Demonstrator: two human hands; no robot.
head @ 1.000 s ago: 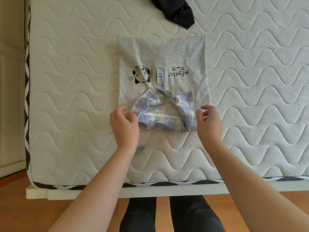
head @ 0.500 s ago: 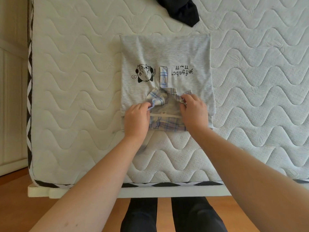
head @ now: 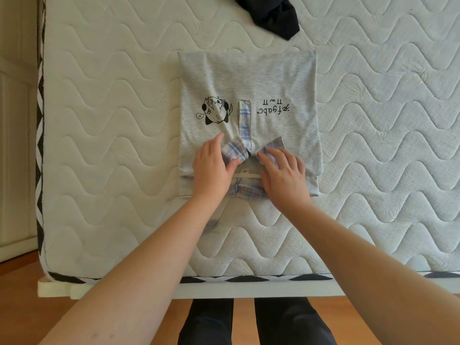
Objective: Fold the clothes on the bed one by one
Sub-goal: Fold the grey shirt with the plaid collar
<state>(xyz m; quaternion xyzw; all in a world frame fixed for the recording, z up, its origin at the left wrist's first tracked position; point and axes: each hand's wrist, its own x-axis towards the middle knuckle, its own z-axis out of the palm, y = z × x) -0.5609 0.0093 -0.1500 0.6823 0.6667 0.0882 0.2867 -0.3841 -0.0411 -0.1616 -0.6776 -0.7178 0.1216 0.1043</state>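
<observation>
Near the mattress's front edge lies your folded light-grey cotton shirt (head: 249, 80) with a plaid collar (head: 235, 151), its long axis running away from you and the collar end nearest. Your left hand (head: 212, 168) pinches the left collar flap; your right hand (head: 282, 170) presses the right flap with fairly straight fingers. Both sit equally close, so the fold likely goes away from you, toward the crumpled black garment (head: 271, 13) beyond, on the white quilted mattress (head: 112, 120).
</observation>
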